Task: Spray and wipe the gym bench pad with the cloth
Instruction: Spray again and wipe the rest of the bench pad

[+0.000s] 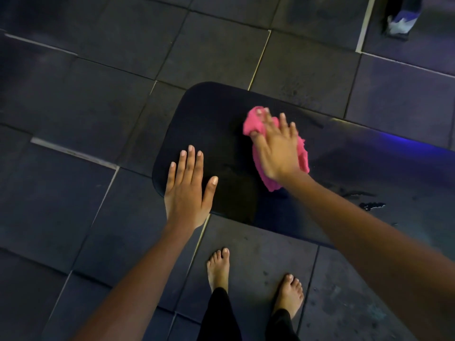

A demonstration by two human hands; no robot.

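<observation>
The black gym bench pad (221, 134) runs from the centre of the view off to the right, its rounded end toward the left. A crumpled pink cloth (303, 157) lies on the pad under my right hand (275, 148), which presses it down with fingers spread over it. My left hand (188, 190) rests flat and open on the pad's near left corner, holding nothing. Wet streaks and droplets (369, 205) shine on the pad to the right of the cloth. No spray bottle is in view.
Dark rubber floor tiles (86, 94) surround the bench. My two bare feet (253, 279) stand on the floor just in front of the pad. A white and dark object (401, 23) sits on the floor at the top right.
</observation>
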